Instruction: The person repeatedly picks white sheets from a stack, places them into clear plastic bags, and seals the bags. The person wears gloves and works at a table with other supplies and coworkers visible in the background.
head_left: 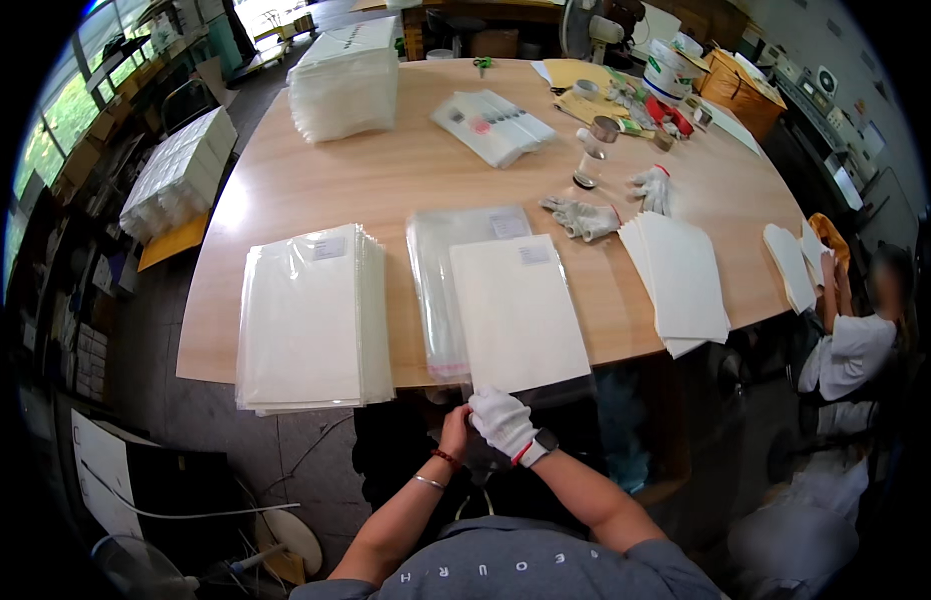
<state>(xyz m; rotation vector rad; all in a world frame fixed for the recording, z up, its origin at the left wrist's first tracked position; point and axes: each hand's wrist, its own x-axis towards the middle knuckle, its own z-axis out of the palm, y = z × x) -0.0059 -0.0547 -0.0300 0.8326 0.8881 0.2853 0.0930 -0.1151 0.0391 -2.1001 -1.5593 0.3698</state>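
A white card sheet with a small label near its top lies inside a clear plastic bag at the table's front edge. My left hand, bare with a beaded bracelet and a bangle at the wrist, pinches the near left corner of this bag. My right hand, in a white glove with a watch at the wrist, is closed on the bag's near edge beside it. The fingertips are partly hidden. Under and left of the sheet lies a pile of clear plastic bags. Further left is a stack of bagged white sheets.
Loose white sheets lie to the right. Behind them are white work gloves and a clear jar. A tall stack of packed bags stands far left. A person handles sheets at the table's right end.
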